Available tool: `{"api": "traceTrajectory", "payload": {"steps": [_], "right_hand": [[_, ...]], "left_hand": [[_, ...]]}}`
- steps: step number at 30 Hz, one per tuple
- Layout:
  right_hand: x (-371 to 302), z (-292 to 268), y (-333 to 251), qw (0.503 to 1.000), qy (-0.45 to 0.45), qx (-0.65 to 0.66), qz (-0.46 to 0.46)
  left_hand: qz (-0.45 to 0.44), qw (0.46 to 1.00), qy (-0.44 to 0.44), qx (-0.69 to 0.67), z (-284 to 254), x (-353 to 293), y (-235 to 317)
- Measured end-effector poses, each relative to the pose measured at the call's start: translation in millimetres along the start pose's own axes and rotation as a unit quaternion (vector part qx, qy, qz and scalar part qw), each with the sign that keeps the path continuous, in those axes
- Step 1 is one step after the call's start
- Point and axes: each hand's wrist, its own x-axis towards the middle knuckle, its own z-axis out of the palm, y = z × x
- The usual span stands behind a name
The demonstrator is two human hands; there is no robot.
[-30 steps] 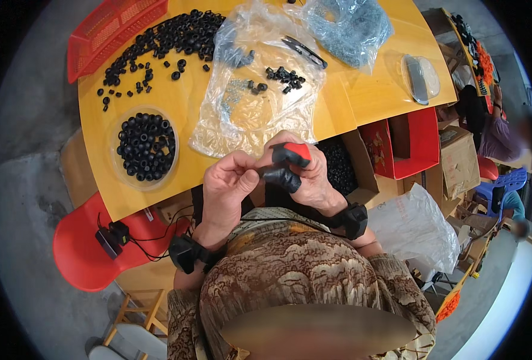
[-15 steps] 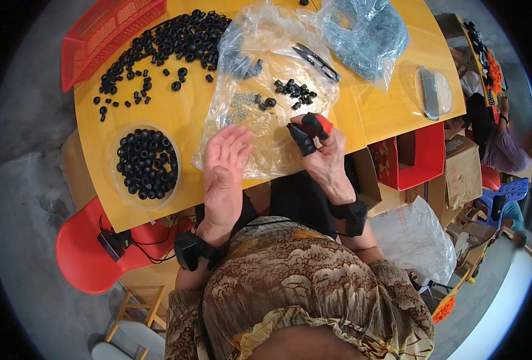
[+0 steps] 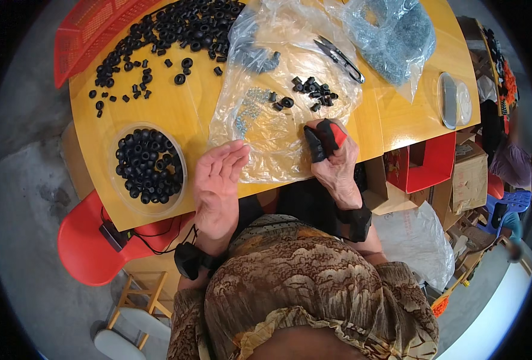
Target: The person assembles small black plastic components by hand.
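Note:
My left hand (image 3: 218,189) is palm up at the table's near edge, its fingers loosely stretched and nothing in it. My right hand (image 3: 337,165) is closed at the near right edge of a clear plastic sheet (image 3: 278,165); its thumb and a finger wear black and red covers. Whatever those fingers may hold is hidden. On the sheet beyond my hands lie a small pile of black spool-shaped pieces (image 3: 319,91), a few black rings (image 3: 287,102) and a scatter of tiny silvery pieces (image 3: 249,111). Black thread snips (image 3: 340,59) rest farther back.
Left stands a clear round tub (image 3: 185,180) of black round pieces (image 3: 146,167). A large heap of black pieces (image 3: 188,27) spreads beside a red basket (image 3: 92,36). Back right lies a bag of small metal pieces (image 3: 398,51), near a clear lidded box (image 3: 449,102). A red bin (image 3: 440,162) stands below.
My left hand has shifted slightly left and down, its fingers drawing closer together. My right hand has curled its covered fingers in. The whole view has moved a little.

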Motion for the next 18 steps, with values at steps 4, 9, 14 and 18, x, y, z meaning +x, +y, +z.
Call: {"api": "traceTrajectory", "payload": {"steps": [4,9,14,18], "right_hand": [[-2,-2,-1,1.000,-0.005,-0.003,0.012],[-2,-6,-1,0.999,-0.022,0.012,0.021],[-9,-13,0,0.981,0.000,0.166,0.100],[-9,-26,-19,0.913,0.002,0.377,0.154]], "left_hand": [[0.007,1.000,-0.009,0.009,9,12,-4],[0.020,0.999,0.021,-0.017,2,17,-8],[0.018,1.000,0.000,-0.018,3,8,-2],[-0.001,1.000,-0.007,-0.006,12,3,2]]}}
